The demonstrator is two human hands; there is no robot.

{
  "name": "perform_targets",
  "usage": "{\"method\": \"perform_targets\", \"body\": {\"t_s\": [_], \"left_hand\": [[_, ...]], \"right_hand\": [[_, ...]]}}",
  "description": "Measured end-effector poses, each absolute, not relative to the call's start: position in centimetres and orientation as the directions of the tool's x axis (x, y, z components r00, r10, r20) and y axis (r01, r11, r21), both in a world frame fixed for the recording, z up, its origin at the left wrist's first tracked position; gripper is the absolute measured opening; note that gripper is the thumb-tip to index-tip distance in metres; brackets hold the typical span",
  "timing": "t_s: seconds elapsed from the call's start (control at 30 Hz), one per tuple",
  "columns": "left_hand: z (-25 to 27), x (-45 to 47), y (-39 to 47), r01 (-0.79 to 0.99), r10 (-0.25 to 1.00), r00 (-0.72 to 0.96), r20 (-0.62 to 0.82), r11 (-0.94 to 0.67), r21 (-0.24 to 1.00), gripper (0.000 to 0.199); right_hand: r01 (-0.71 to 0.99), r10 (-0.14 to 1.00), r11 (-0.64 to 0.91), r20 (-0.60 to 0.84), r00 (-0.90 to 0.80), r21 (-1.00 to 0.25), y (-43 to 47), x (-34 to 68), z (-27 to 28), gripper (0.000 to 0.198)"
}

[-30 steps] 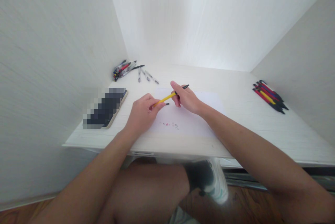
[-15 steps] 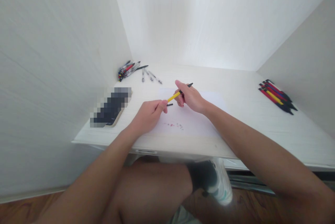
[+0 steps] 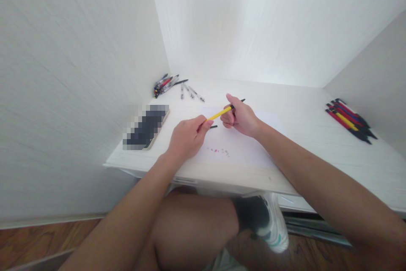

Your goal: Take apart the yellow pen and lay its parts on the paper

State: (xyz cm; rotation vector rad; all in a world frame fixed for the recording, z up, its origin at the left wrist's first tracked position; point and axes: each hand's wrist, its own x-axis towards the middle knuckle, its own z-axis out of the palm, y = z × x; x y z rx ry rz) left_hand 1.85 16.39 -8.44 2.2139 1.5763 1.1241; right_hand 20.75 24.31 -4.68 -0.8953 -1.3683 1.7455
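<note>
A yellow pen with a black end is held slantwise between both hands above the paper. My left hand is closed, its thumb and fingers pinching the pen's lower left end. At the black upper part, my right hand is closed round the pen, with the thumb pointing up and the black tip sticking out behind it. A short black piece lies beneath the pen, close to my left fingertips. Under the hands is a white sheet of paper with small red and dark marks near its front edge.
A phone, partly pixelated, lies at the left of the white desk. Mixed pens are heaped at the back left, with several clear pen parts beside them. Red, blue and yellow pens lie by the right wall.
The camera view has shifted, so everything sits further right in the picture. My right hand has drawn slightly away from my left, and more of the yellow barrel shows between them.
</note>
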Motion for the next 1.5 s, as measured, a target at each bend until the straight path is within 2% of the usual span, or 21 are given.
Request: {"method": "perform_targets", "body": {"t_s": [0.1, 0.2, 0.27, 0.33, 0.43, 0.53, 0.6, 0.73, 0.83, 0.97, 1.03, 1.1, 1.17, 1.23, 1.3, 1.37, 1.43, 1.5], "left_hand": [[-7.9, 2.2, 16.5, 0.621, 0.919, 0.126, 0.373, -0.366, 0.693, 0.061], [-7.2, 2.6, 16.4, 0.438, 0.977, 0.119, 0.177, -0.211, 0.874, 0.067], [-6.9, 2.7, 16.2, 0.404, 0.987, 0.053, 0.154, -0.162, 0.9, 0.069], [-7.1, 2.7, 16.1, 0.449, 0.96, -0.022, 0.278, -0.239, 0.861, 0.066], [-8.0, 2.6, 16.0, 0.55, 0.883, -0.009, 0.469, -0.387, 0.74, 0.045], [-8.7, 2.5, 16.2, 0.622, 0.837, 0.037, 0.545, -0.446, 0.643, 0.024], [-8.9, 2.5, 16.3, 0.657, 0.813, 0.074, 0.577, -0.475, 0.585, 0.02], [-8.6, 2.6, 16.2, 0.717, 0.821, 0.127, 0.557, -0.464, 0.52, 0.032], [-8.4, 2.5, 16.1, 0.774, 0.88, 0.114, 0.461, -0.37, 0.514, 0.033], [-8.3, 2.3, 16.2, 0.864, 0.928, 0.093, 0.361, -0.256, 0.434, 0.034], [-8.1, 2.3, 16.4, 0.851, 0.932, 0.098, 0.35, -0.261, 0.455, 0.048], [-8.0, 2.3, 16.6, 0.758, 0.95, 0.073, 0.305, -0.251, 0.601, 0.066], [-7.8, 2.4, 16.6, 0.625, 0.968, 0.016, 0.251, -0.205, 0.753, 0.075], [-7.8, 2.4, 16.5, 0.553, 0.96, -0.049, 0.274, -0.203, 0.808, 0.076], [-7.9, 2.5, 16.3, 0.576, 0.924, -0.07, 0.376, -0.271, 0.772, 0.068], [-8.2, 2.5, 16.2, 0.606, 0.887, -0.046, 0.46, -0.341, 0.718, 0.05], [-8.6, 2.5, 16.2, 0.649, 0.861, 0.001, 0.508, -0.387, 0.655, 0.036], [-8.8, 2.5, 16.2, 0.694, 0.842, 0.047, 0.538, -0.415, 0.588, 0.029]], "right_hand": [[-0.117, 0.859, -0.174, -0.093, -0.504, -0.978, 24.3, 20.8, -4.7, 0.086], [-0.137, 0.84, -0.197, -0.095, -0.535, -0.971, 24.4, 20.9, -4.9, 0.085], [-0.16, 0.834, -0.215, -0.096, -0.544, -0.963, 24.4, 20.8, -5.0, 0.085], [-0.165, 0.835, -0.227, -0.104, -0.54, -0.96, 24.4, 20.8, -5.1, 0.085], [-0.153, 0.85, -0.229, -0.12, -0.513, -0.961, 24.4, 20.8, -5.2, 0.086], [-0.151, 0.85, -0.235, -0.127, -0.511, -0.96, 24.5, 20.8, -5.2, 0.086], [-0.135, 0.836, -0.252, -0.146, -0.528, -0.958, 24.5, 20.8, -5.3, 0.085], [-0.108, 0.825, -0.275, -0.176, -0.537, -0.955, 24.5, 20.8, -5.1, 0.085], [-0.095, 0.834, -0.273, -0.187, -0.519, -0.957, 24.3, 20.7, -4.9, 0.085], [-0.077, 0.837, -0.27, -0.195, -0.512, -0.96, 24.2, 20.6, -5.1, 0.086], [-0.075, 0.838, -0.249, -0.176, -0.517, -0.966, 24.4, 20.6, -5.4, 0.086], [-0.067, 0.835, -0.217, -0.15, -0.529, -0.974, 24.6, 20.7, -5.8, 0.085], [-0.069, 0.831, -0.184, -0.118, -0.543, -0.98, 24.8, 20.8, -6.1, 0.083], [-0.088, 0.83, -0.161, -0.087, -0.55, -0.983, 25.0, 20.9, -6.4, 0.083], [-0.108, 0.835, -0.151, -0.068, -0.545, -0.983, 25.1, 20.9, -6.6, 0.082], [-0.114, 0.842, -0.152, -0.068, -0.536, -0.982, 25.1, 20.9, -6.6, 0.082], [-0.114, 0.842, -0.159, -0.074, -0.535, -0.981, 25.1, 20.9, -6.6, 0.083], [-0.119, 0.84, -0.17, -0.081, -0.537, -0.978, 24.9, 20.8, -6.4, 0.083]]}}
